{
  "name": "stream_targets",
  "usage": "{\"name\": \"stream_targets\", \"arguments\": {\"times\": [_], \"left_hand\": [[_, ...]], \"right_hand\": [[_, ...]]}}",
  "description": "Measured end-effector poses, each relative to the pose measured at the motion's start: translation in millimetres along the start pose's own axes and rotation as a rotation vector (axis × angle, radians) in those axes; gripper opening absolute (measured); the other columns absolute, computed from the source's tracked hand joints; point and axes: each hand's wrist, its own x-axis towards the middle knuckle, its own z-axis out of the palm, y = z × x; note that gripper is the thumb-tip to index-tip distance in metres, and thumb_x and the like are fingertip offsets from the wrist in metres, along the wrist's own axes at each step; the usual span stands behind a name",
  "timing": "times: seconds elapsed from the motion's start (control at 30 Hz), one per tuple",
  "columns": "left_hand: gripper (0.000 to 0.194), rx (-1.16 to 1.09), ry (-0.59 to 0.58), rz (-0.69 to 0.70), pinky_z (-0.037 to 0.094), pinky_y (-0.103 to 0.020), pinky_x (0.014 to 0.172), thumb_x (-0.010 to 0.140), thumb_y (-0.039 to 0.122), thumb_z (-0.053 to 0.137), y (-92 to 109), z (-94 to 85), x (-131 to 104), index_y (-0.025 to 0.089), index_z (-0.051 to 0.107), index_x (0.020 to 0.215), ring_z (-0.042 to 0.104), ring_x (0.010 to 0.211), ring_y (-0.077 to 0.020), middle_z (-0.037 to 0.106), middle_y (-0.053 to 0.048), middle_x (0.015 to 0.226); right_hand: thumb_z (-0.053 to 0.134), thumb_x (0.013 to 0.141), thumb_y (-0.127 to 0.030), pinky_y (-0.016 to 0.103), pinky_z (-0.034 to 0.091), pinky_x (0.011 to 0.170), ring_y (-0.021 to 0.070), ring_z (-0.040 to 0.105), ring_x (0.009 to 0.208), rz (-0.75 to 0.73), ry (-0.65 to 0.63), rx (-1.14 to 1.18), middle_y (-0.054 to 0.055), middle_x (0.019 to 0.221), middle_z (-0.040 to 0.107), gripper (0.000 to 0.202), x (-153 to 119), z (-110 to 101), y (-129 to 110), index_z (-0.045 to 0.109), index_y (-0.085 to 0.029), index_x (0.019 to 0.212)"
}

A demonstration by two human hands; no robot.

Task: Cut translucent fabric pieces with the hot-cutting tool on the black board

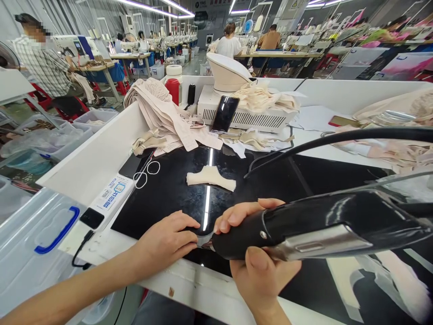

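Observation:
My right hand (259, 262) is wrapped round the body of a corded black power tool (314, 221) with a silver lever along its side. The tool's narrow metallic front end points left, low over the glossy black work surface (162, 198). My left hand (172, 239) lies at that front end, fingers stretched out and a little bent, tips close to the metal. Whether anything small lies under its fingertips cannot be made out. Beyond both hands rests a cream, curved piece of fabric (210, 177) on the black surface.
A black cable (338, 137) arches over the right side. Fabric strips (162, 113), a propped phone (225, 113) and a white vented box (243, 113) stand at the back. A white carton (113, 194) and white cord (146, 174) lie left. Cut scraps (345, 280) lie front right.

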Motion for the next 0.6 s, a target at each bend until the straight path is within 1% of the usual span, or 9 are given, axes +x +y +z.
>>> {"name": "stream_targets", "arguments": {"times": [0.07,0.17,0.23,0.33,0.43,0.53,0.6], "left_hand": [[0.021,0.016,-0.003,0.015,0.045,-0.042,0.116,0.105,0.021,0.051,0,-1.5,0,0.018,0.072,0.101,0.065,0.113,-0.0175,0.070,-0.007,0.117],[0.019,0.063,-0.006,0.023,0.052,-0.037,0.111,0.104,0.021,0.053,0,-5.4,0,0.017,0.068,0.115,0.066,0.114,-0.0175,0.070,-0.007,0.118],[0.020,0.102,-0.013,0.030,0.056,-0.034,0.106,0.103,0.021,0.055,-1,-8.4,-1,0.017,0.067,0.119,0.066,0.115,-0.0185,0.070,-0.008,0.120],[0.020,0.138,-0.035,0.076,0.057,-0.034,0.104,0.105,0.020,0.051,-5,-9.8,-2,0.017,0.068,0.114,0.068,0.112,-0.0189,0.071,-0.008,0.119],[0.022,0.147,-0.054,0.115,0.054,-0.039,0.109,0.107,0.021,0.047,-11,-4.9,-2,0.017,0.068,0.113,0.070,0.107,-0.0179,0.072,-0.007,0.117],[0.019,0.169,-0.001,0.160,0.054,-0.042,0.107,0.106,0.024,0.050,-16,1.4,-2,0.018,0.067,0.108,0.071,0.100,-0.0176,0.073,-0.006,0.110],[0.015,0.198,0.013,0.190,0.055,-0.041,0.103,0.105,0.024,0.054,-16,3.1,-1,0.017,0.067,0.104,0.070,0.097,-0.0175,0.073,-0.005,0.107]], "right_hand": [[0.077,0.087,-0.039,0.034,0.055,0.062,0.0160,0.059,0.068,0.003,-0.006,-0.003,-0.001,0.084,0.061,0.041,0,-1,1,0.055,-0.028,0.120],[0.078,0.087,-0.038,0.034,0.056,0.063,0.0157,0.059,0.068,0.010,-0.007,0.002,-0.001,0.085,0.060,0.042,0,-2,1,0.055,-0.028,0.120],[0.077,0.087,-0.039,0.034,0.056,0.062,0.0157,0.058,0.068,0.009,-0.008,0.001,-0.002,0.084,0.061,0.042,0,-1,0,0.055,-0.028,0.120],[0.076,0.088,-0.039,0.032,0.054,0.060,0.0155,0.059,0.067,0.015,-0.010,0.011,-0.002,0.083,0.061,0.039,1,1,-2,0.055,-0.029,0.119],[0.076,0.088,-0.037,0.031,0.054,0.060,0.0151,0.059,0.068,0.031,-0.014,0.037,-0.002,0.084,0.062,0.038,0,3,-1,0.056,-0.030,0.120],[0.076,0.088,-0.035,0.032,0.054,0.062,0.0155,0.059,0.069,0.031,-0.010,0.045,-0.002,0.085,0.062,0.038,-1,3,1,0.057,-0.029,0.120],[0.076,0.088,-0.036,0.033,0.053,0.062,0.0158,0.058,0.069,0.024,-0.005,0.040,-0.002,0.085,0.062,0.038,-2,2,3,0.057,-0.029,0.121]]}}
